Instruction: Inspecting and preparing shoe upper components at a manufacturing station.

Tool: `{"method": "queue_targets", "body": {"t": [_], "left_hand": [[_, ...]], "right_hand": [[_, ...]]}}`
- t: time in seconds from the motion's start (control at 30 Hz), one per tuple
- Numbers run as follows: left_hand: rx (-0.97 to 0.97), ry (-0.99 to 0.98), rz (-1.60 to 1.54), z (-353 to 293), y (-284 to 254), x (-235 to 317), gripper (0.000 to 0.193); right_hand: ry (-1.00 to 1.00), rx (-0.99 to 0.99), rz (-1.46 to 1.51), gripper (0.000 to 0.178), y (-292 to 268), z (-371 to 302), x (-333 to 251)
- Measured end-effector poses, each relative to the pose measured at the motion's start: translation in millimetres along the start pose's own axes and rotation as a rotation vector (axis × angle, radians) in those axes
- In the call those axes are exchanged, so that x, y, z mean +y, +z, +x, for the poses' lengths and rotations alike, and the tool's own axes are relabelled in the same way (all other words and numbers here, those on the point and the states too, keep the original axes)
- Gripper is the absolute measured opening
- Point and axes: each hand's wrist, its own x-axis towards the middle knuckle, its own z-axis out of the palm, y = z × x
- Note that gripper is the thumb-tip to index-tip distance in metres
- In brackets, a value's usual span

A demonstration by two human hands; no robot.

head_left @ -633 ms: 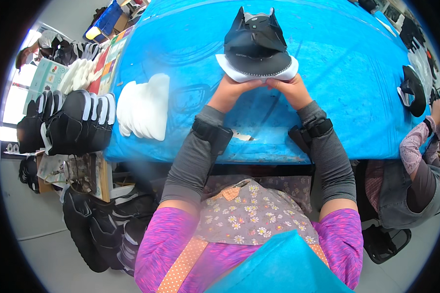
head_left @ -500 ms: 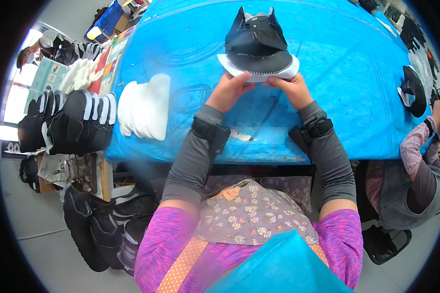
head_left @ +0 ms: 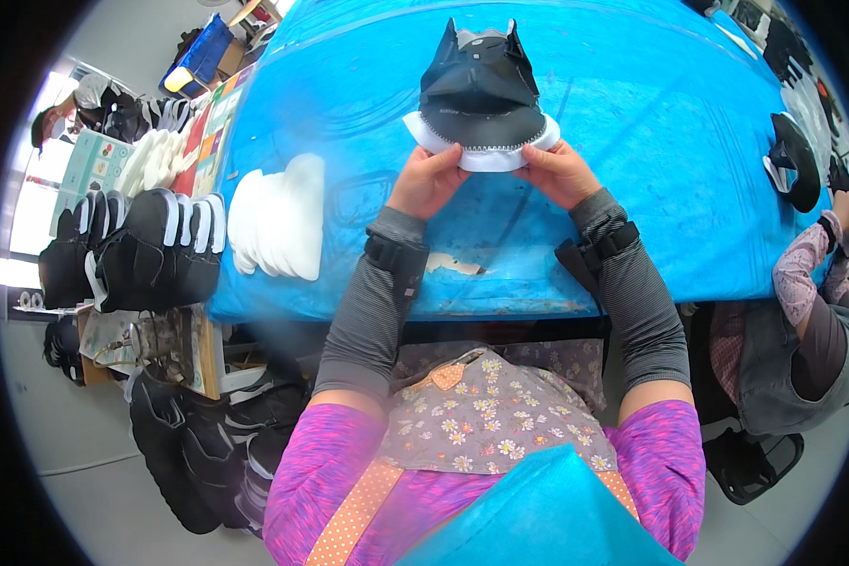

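A black shoe upper (head_left: pixel 481 90) with a white sole-shaped lining (head_left: pixel 486 156) along its near edge lies on the blue table cover (head_left: pixel 651 123). My left hand (head_left: pixel 428 179) grips the lining's left near edge with thumb on top. On the other side, my right hand (head_left: pixel 558 173) pinches the right near edge. Both forearms wear grey sleeves with black wrist straps.
A stack of white insoles (head_left: pixel 278 226) lies on the table's left part. Black shoe uppers (head_left: pixel 151 247) crowd a side bench on the left, with more below (head_left: pixel 198 443). Another person (head_left: pixel 801 311) sits at right beside a black piece (head_left: pixel 794 160). A worn patch (head_left: pixel 453 266) marks the near edge.
The upper with its white lining has shifted slightly away from me on the table, and both hands have moved up with it, keeping hold of the near edge.
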Motion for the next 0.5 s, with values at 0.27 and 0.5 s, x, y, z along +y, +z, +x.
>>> {"method": "queue_targets", "body": {"t": [0.27, 0.5], "left_hand": [[-0.039, 0.031, 0.164, -1.5, 4.4, -0.7, 0.047], [0.006, 0.064, 0.156, -0.9, 8.2, -2.6, 0.043]], "right_hand": [[-0.095, -0.047, 0.013, 0.037, 7.5, -3.2, -3.3], [-0.139, 0.003, -0.076, 0.033, 7.5, -2.3, -2.2]]}}
